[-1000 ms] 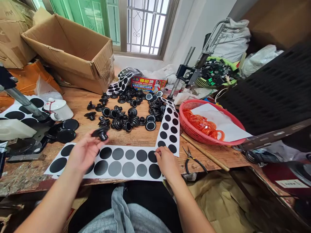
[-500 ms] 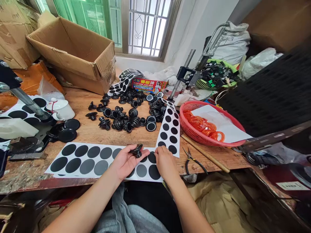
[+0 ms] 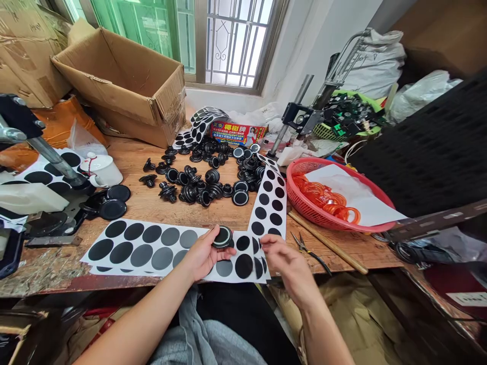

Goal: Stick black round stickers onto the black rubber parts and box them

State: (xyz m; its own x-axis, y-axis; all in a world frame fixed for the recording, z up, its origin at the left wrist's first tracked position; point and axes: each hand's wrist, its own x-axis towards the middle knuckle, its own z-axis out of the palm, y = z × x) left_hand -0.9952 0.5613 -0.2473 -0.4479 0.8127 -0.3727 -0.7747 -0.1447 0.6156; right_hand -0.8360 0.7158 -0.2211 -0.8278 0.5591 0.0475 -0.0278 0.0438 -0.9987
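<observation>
A black round knob (image 3: pixel 223 236) with a pale ring on its face rests in my left hand (image 3: pixel 203 256), fingers and thumb closed around it. Below that hand lies a white sheet of round black stickers (image 3: pixel 151 258), with more sheets under it along the table's front edge. My right hand (image 3: pixel 291 263) is just right of the sheet's right end, its fingers curled and thumb and fingertips close together. Whatever they may hold is too small and blurred to make out. Beyond the hands, several black knobs (image 3: pixel 190 192) are heaped on the table.
Another sticker strip (image 3: pixel 268 197) runs back beside a red basket (image 3: pixel 304 208) of orange rings. Pliers (image 3: pixel 310 253) and a wooden stick (image 3: pixel 331 243) lie at right. A white mug (image 3: pixel 104 171) and black discs (image 3: pixel 113 209) stand at left, a cardboard box (image 3: pixel 125 96) behind.
My right hand has moved right, off the sheet's end. The knob in my left hand has turned so its ringed face shows. The camera view has shifted slightly.
</observation>
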